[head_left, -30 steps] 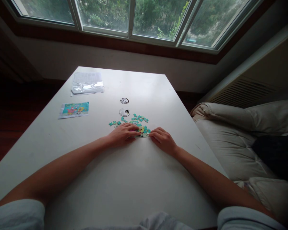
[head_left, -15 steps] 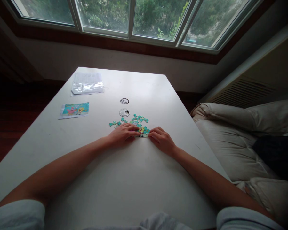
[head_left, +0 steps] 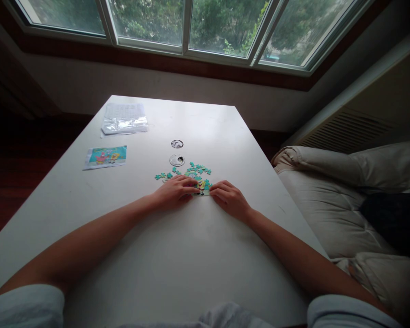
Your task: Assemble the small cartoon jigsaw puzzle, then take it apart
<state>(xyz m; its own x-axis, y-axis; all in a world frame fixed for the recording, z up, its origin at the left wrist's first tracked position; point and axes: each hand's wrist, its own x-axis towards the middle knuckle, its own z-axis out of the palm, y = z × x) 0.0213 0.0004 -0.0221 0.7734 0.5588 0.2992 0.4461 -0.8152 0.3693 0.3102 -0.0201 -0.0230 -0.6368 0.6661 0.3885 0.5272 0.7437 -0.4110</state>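
Note:
A partly joined jigsaw puzzle (head_left: pixel 202 186), teal with a yellow cartoon figure, lies flat on the white table between my hands. My left hand (head_left: pixel 176 189) grips its left side, with the fingers bent over the pieces and hiding part of them. At the right edge, the fingertips of my right hand (head_left: pixel 229 197) are closed together against the puzzle; any single piece under them is hidden. Loose teal jigsaw pieces (head_left: pixel 200 168) lie scattered just beyond, and several more pieces (head_left: pixel 163 176) are beside my left knuckles.
On the white table (head_left: pixel 191 264) stand out two round flat discs (head_left: pixel 177 152) past the pieces. A cartoon picture card (head_left: pixel 106 157) lies at the left, with a clear plastic bag (head_left: pixel 125 119) over papers behind it. A beige sofa (head_left: pixel 328 205) flanks the table's right side.
My right hand has shifted very slightly left against the puzzle's right edge. My left hand stays in place, and the loose pieces look the same.

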